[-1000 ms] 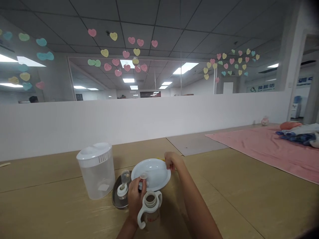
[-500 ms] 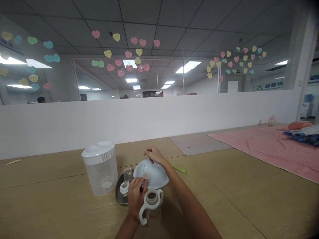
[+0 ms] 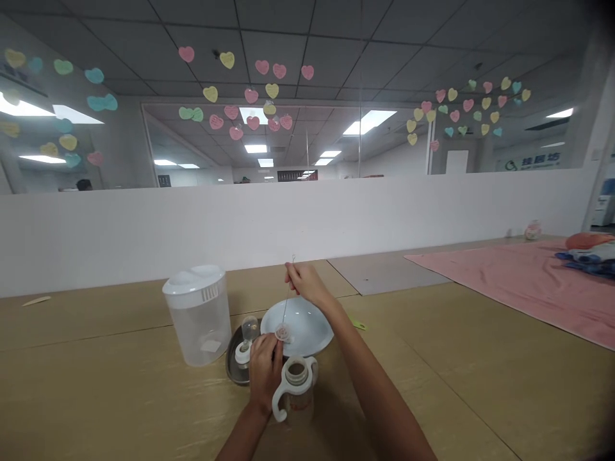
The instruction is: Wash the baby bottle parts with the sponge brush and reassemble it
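My left hand (image 3: 265, 363) is closed on a small clear bottle nipple (image 3: 283, 332), held over the near rim of a white bowl (image 3: 310, 323). Pinched in my right hand (image 3: 300, 280) is a thin wire brush (image 3: 286, 306), its looped end pointing up and its lower end at the nipple. Whether the brush's tip is inside the nipple I cannot tell. Close in front of my left hand stands an uncapped baby bottle (image 3: 298, 400) with white handles. On a dark metal tray (image 3: 234, 371) left of that hand are a clear dome cap (image 3: 250, 328) and a white bottle collar (image 3: 243, 353).
A translucent lidded bucket (image 3: 199, 326) stands left of the tray. A green-handled tool (image 3: 359, 324) lies right of the bowl, partly behind my right forearm. A pink cloth (image 3: 494, 282) covers the table's far right, with folded fabrics (image 3: 589, 253) on it. A white wall (image 3: 307, 221) borders the table's back.
My right hand has risen with the wire brush, so more of the wire shows above the nipple. My left hand keeps its hold on the nipple. The view has shifted slightly.
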Tool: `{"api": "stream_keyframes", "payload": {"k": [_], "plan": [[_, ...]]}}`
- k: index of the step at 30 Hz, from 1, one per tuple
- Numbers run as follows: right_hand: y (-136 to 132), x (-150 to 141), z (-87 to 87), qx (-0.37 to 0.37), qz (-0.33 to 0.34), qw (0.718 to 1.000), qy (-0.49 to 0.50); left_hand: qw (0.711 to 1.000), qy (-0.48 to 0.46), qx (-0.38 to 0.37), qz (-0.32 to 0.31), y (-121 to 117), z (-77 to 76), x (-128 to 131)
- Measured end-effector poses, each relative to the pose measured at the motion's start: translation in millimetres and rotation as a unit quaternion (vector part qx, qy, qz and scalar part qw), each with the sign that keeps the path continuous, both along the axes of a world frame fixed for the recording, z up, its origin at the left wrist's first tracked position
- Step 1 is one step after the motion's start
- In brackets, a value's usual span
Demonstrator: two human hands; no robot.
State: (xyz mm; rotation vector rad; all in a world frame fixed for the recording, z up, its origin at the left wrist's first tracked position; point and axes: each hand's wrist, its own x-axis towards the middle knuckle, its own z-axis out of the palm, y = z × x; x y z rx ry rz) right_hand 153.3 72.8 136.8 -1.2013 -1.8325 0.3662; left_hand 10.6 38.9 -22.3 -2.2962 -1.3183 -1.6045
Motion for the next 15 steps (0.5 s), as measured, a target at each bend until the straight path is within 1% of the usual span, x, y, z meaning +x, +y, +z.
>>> {"api": "stream_keyframes", "payload": {"k": [2, 6, 10, 13, 15], "plan": [[-13, 5, 12.1, 0.023, -0.008, 1.0, 0.004, 1.0, -0.005, 0.003, 0.007, 2, -1.7, 0], [-35, 9, 25.2, 0.024, 0.044, 0.999, 0.006, 1.0, -0.015, 0.009, 0.007, 2, -2.4, 1], [-49, 6, 29.5, -0.002, 0.086, 0.996, 0.007, 0.999, -0.026, -0.016, 0.013, -2, 0.8, 2], [-52, 1, 28.6, -0.047, 0.117, 0.992, -0.032, 0.999, -0.029, -0.025, 0.011, -3, 2.0, 3], [-52, -1, 27.3, -0.063, 0.122, 0.989, -0.059, 0.999, -0.036, -0.024, 0.008, -3, 2.2, 3]]}}
